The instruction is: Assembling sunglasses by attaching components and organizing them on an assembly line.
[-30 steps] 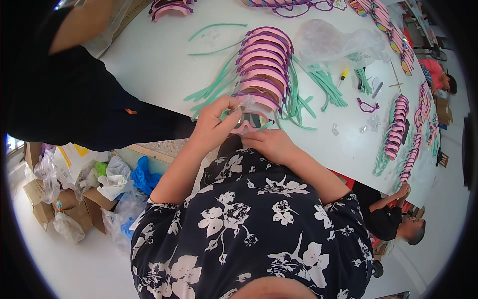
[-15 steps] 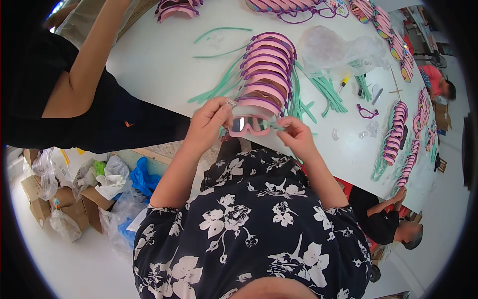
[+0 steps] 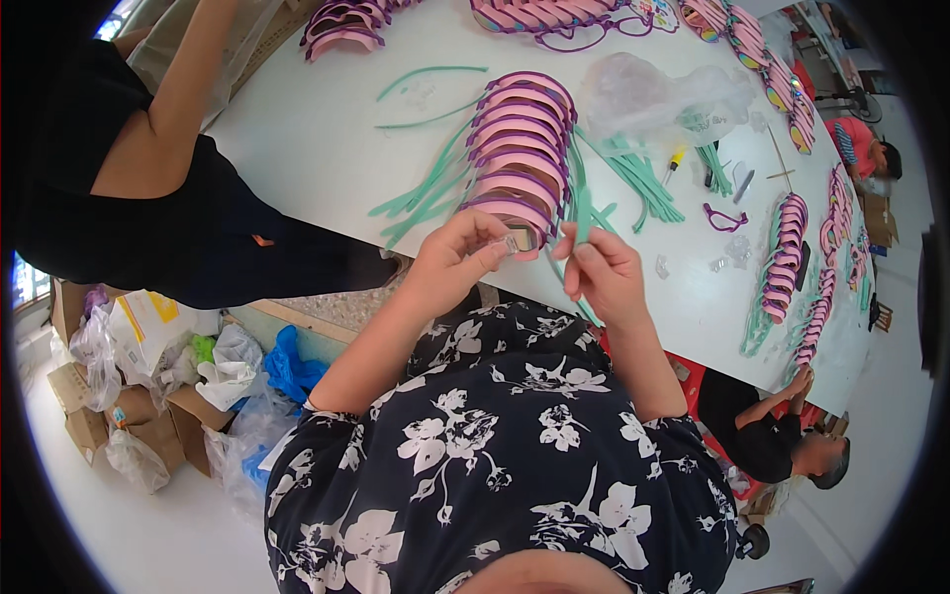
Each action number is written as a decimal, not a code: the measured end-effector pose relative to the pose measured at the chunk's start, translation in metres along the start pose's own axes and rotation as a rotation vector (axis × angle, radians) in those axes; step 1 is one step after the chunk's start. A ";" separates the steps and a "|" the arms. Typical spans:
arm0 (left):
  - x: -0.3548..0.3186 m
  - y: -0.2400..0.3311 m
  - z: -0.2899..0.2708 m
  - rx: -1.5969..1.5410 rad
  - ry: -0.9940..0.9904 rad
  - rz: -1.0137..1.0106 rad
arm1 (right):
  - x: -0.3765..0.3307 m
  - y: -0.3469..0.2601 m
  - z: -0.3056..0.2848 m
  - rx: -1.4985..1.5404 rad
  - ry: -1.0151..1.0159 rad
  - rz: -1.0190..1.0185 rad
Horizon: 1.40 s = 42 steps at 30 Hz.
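Goggles (image 3: 522,243) are pinched at one end by the left hand (image 3: 457,259), just before the stacked pink frames (image 3: 520,148). A green strap (image 3: 582,213) is gripped by the right hand (image 3: 599,269) beside that stack, lined up with the free end, apparently for fitting.

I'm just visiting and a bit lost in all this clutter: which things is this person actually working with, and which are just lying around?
In use:
- left hand pinching a small clear part
- right hand holding a teal strap
- row of pink goggle frames just beyond the hands

Lying about:
- clear plastic bag
- yellow-handled tool
- loose purple frame
- cardboard boxes on the floor
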<state>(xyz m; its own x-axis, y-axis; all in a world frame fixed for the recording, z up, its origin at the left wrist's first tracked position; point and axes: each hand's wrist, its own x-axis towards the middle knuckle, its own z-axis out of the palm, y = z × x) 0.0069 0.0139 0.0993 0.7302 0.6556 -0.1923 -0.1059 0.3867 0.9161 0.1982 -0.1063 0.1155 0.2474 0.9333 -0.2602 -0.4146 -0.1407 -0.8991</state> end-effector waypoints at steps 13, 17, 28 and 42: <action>0.011 -0.009 0.004 -0.549 -0.098 -0.113 | 0.015 0.045 0.007 0.456 -0.003 0.295; 0.013 -0.016 0.002 -0.565 -0.134 -0.110 | 0.020 0.046 0.007 0.497 0.023 0.335; 0.016 -0.016 0.004 -0.588 -0.161 -0.104 | 0.026 0.045 0.010 0.590 -0.058 0.384; 0.009 -0.025 0.008 -0.005 -0.010 -0.118 | 0.020 0.020 0.021 -0.742 0.221 -0.352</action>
<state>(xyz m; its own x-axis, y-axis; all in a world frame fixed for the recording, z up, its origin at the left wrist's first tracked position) 0.0215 0.0047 0.0775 0.7444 0.5991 -0.2948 -0.0222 0.4635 0.8858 0.1763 -0.0839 0.1001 0.4513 0.8884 0.0843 0.3814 -0.1067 -0.9182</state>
